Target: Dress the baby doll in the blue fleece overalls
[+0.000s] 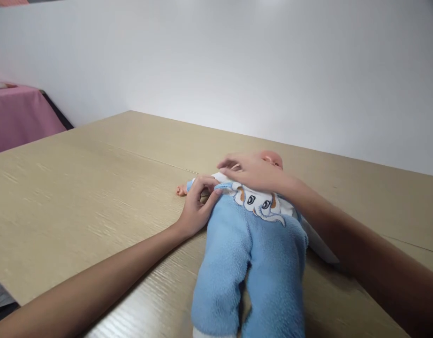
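A baby doll (pixel 271 157) lies on its back on the wooden table, feet toward me. It wears blue fleece overalls (pixel 230 253) with an embroidered elephant face on the front, over a white top. My left hand (pixel 198 204) is at the doll's side, thumb and fingers closed on the upper edge of the overalls. Across the doll's chest reaches my right hand (pixel 249 170), slightly blurred, its fingers stretched out and a little apart above the white top. It hides most of the doll's head and chest. One small doll hand (pixel 181 190) sticks out to the left.
The wooden table (pixel 96 188) spreads out around the doll, with a thin seam across it. A white wall (pixel 237 70) rises behind. At the far left stands another surface covered with a pink cloth (pixel 22 115). Something white (pixel 322 241) shows beneath my right forearm.
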The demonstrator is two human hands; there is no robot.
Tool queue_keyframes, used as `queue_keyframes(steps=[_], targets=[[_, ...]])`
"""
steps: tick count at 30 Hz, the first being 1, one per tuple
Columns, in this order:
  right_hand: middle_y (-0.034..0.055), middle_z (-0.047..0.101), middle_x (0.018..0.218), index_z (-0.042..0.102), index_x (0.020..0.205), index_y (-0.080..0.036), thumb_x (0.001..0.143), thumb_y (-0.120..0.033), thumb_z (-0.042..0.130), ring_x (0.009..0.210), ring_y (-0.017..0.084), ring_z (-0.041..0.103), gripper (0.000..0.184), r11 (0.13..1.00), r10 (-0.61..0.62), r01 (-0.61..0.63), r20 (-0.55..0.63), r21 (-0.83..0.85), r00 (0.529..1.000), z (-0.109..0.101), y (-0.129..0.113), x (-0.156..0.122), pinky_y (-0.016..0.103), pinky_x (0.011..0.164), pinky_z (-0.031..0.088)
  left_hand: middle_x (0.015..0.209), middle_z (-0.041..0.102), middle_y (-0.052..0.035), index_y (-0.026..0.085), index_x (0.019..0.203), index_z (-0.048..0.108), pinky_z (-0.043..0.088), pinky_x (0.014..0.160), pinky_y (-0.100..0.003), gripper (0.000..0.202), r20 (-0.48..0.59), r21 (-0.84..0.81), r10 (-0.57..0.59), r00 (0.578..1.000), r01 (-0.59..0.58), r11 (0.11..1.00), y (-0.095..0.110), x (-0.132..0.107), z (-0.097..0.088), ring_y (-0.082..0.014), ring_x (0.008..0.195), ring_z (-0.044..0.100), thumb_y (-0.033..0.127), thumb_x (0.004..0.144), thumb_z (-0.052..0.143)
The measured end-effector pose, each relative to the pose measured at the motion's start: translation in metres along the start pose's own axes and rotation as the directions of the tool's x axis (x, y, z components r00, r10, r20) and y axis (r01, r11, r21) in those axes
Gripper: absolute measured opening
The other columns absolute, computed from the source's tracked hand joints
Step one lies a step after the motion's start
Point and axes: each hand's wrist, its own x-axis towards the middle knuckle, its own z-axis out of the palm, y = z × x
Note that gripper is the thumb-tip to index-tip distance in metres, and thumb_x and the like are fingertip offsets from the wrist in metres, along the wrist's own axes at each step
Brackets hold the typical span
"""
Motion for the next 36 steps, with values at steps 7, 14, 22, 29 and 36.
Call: queue_keyframes(steps=[7, 14, 22, 29, 36], targets=[[0.0110, 0.079, 0.110, 0.073, 0.100, -0.020, 0.096, -0.011, 0.063, 0.099, 0.028, 0.072, 0.015, 0.908, -0.222, 0.337, 0.396, -0.248, 0.891, 0.040, 0.006, 0.062, 0.037, 0.081, 0.049, 0.106, 0.065, -0.0059, 0.023, 0.109, 0.067, 0.047, 0.088, -0.035, 0.011, 0.009, 0.085, 0.000, 1.000, 0.000, 0.996, 0.011, 0.001, -0.001, -0.0203, 0.096, 0.058, 0.034, 0.108, 0.064], [0.0093, 0.076, 0.118, 0.065, 0.116, -0.022, 0.091, -0.021, 0.068, 0.100, 0.027, 0.068, 0.026, 0.982, -0.170, 0.167, -0.026, -0.092, 0.985, 0.029, 0.018, 0.035, 0.035, 0.081, 0.048, 0.102, 0.060, -0.0053, 0.023, 0.105, 0.065, 0.047, 0.089, -0.037, 0.008, 0.026, 0.150, 0.009, 1.000, -0.013, 0.989, 0.016, 0.000, -0.001, -0.0204, 0.094, 0.055, 0.031, 0.107, 0.066], [0.0044, 0.075, 0.117, 0.061, 0.117, -0.025, 0.080, -0.008, 0.060, 0.110, 0.024, 0.070, 0.042, 0.906, -0.057, 0.084, -0.077, 0.414, 0.995, 0.017, 0.035, 0.003, 0.035, 0.093, 0.055, 0.145, 0.039, -0.0117, 0.030, 0.125, 0.059, 0.046, 0.117, -0.054, 0.020, 0.096, 0.275, 0.291, 0.952, -0.306, 0.911, 0.007, -0.012, -0.005, -0.0307, 0.142, 0.049, 0.023, 0.107, 0.060], [0.0068, 0.075, 0.118, 0.072, 0.107, -0.022, 0.077, -0.002, 0.059, 0.114, 0.025, 0.068, 0.038, 0.972, -0.090, 0.122, -0.161, 0.203, 0.983, 0.027, 0.027, 0.002, 0.038, 0.099, 0.054, 0.145, 0.053, -0.0119, 0.031, 0.122, 0.048, 0.039, 0.121, -0.059, 0.010, -0.030, 0.115, 0.264, 0.964, -0.259, 0.959, 0.001, -0.013, -0.001, -0.0292, 0.140, 0.053, 0.033, 0.113, 0.043], [0.0094, 0.078, 0.116, 0.071, 0.120, -0.024, 0.103, -0.043, 0.064, 0.108, 0.028, 0.071, 0.027, 0.965, 0.127, -0.065, -0.234, 0.255, 0.964, 0.024, 0.007, -0.036, 0.042, 0.095, 0.056, 0.118, 0.057, -0.0051, 0.027, 0.113, 0.058, 0.044, 0.109, -0.038, 0.021, -0.103, -0.137, -0.188, 0.977, 0.174, 0.975, 0.003, -0.003, 0.003, -0.0223, 0.113, 0.056, 0.048, 0.109, 0.058]])
